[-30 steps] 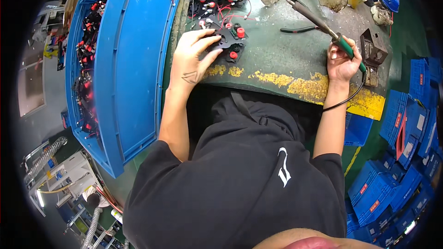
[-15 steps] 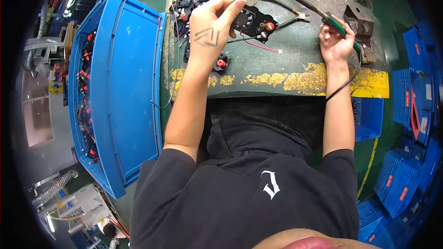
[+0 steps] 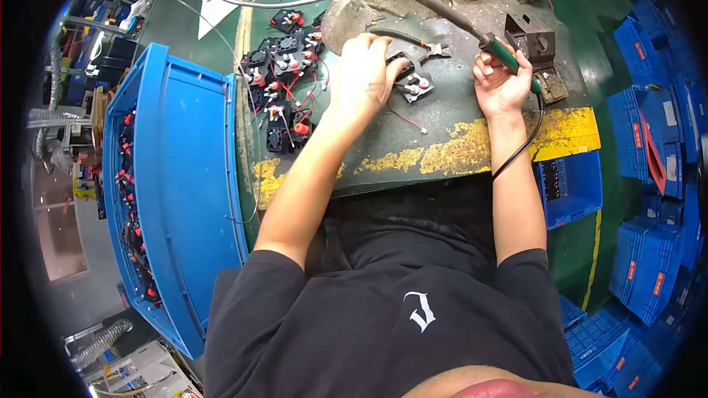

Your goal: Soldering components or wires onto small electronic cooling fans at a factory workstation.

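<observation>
My left hand [image 3: 361,77] is closed on the edge of a black fan panel [image 3: 402,66], its fingers partly hidden from view. At the panel's near end show metal terminals [image 3: 417,87], and a thin red lead [image 3: 405,119] trails from it onto the bench. My right hand [image 3: 503,87], palm up, grips the green handle of a soldering iron [image 3: 501,53]. The iron's metal tip points up and left, apart from the panel. Pliers [image 3: 436,50] lie behind the panel, partly covered by my left hand.
Several similar fan panels [image 3: 284,66] with red wires are heaped left on the bench [image 3: 457,114]. A dusty fume-extraction hood [image 3: 343,18] stands behind, with a metal holder [image 3: 531,43] at right. A large blue crate [image 3: 195,169] stands left; more blue crates [image 3: 645,273] are right.
The panel in my left hand has been turned so its metal terminals face up, and that hand has rotated. My right hand still holds the iron. The whole view has shifted.
</observation>
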Demonstrator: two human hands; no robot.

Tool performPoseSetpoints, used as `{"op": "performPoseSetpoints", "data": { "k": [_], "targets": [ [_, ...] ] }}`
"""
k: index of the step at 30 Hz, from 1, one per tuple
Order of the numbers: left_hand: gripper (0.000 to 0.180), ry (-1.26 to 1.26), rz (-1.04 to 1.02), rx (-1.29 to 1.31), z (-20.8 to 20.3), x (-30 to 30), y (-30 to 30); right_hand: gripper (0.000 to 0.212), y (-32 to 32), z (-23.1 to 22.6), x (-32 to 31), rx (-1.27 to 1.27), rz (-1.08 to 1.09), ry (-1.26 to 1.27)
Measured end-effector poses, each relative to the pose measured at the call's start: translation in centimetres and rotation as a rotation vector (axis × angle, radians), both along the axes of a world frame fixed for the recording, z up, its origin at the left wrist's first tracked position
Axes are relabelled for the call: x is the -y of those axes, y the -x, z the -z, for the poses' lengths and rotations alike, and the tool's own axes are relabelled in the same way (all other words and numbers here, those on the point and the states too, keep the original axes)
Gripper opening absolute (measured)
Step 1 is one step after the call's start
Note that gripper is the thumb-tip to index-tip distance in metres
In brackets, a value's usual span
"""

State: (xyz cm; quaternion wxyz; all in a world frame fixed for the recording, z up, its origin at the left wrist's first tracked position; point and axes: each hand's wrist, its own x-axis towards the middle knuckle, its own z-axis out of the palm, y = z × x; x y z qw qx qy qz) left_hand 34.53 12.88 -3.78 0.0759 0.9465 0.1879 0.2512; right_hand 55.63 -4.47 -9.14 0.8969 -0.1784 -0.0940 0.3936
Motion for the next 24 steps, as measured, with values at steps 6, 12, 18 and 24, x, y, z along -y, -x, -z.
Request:
{"op": "performPoseSetpoints", "data": {
  "k": [6,12,18,24],
  "targets": [
    [0.088,-0.002,-0.112,-0.069,1.0,4.4,0.4,0.050,0.3,-0.3,-0.4,-0.043,-0.026,-0.025],
    [0.082,0.081,-0.037,0.028,-0.6,3.9,0.2,0.048,0.6,-0.3,-0.5,-0.007,-0.018,0.026],
    [0.081,0.014,-0.003,0.123,-0.9,0.6,-1.8,0.052,0.0,-0.5,0.1,-0.069,0.016,-0.072],
    [0.081,0.075,-0.090,-0.046,-0.2,-1.7,-5.0,0.052,0.1,-0.3,0.2,-0.084,0.026,-0.047]
  ]
}}
